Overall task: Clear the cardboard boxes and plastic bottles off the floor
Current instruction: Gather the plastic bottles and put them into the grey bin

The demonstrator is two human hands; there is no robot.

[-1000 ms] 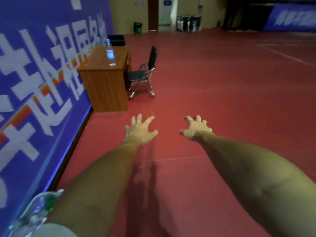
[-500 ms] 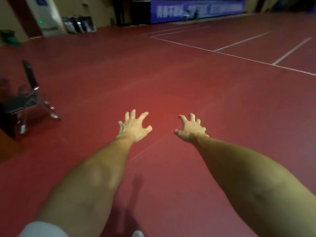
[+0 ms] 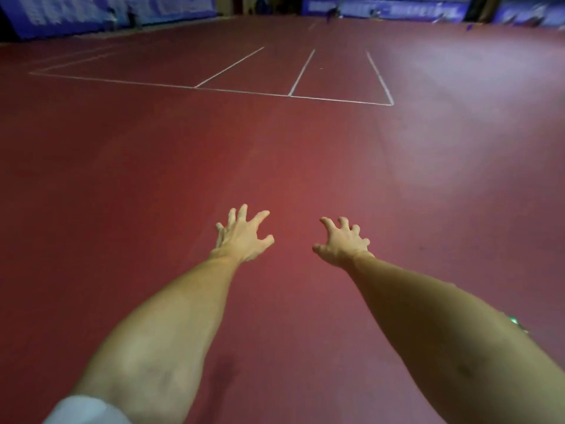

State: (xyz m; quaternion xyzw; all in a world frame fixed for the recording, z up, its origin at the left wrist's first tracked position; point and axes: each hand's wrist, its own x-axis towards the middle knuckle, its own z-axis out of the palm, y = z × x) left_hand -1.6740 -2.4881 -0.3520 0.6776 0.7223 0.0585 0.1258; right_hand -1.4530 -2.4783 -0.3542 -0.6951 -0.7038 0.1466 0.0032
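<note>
We're swinging right. The view leaves the wall side w/ the desk, chair & big blue sign and now takes in the open red floor (image 3: 305,154), w/ white court lines (image 3: 301,73) and blurred blue banners (image 3: 107,10) along the far wall. The desk, the bottle on it and the chair are all out of view now. So is the clear bottle that lay low by our left arm a sec ago.

The arms are unchanged, both stretched fwd. The left hand (image 3: 241,237) & right hand (image 3: 342,244) are near each other but apart, fingers spread wide and a bit clawed, nothing in either. A white sleeve (image 3: 85,408) shows at bottom left.

For the task, no cardboard boxes or plastic bottles show in this view, so we can't tell from here where they lie. They're prob. behind or left of us. A green speck by the right forearm is too small to ID.

Our read is that we're scanning for the next item w/ no pickup under way, and the bottles by the wall aren't collected yet.
</note>
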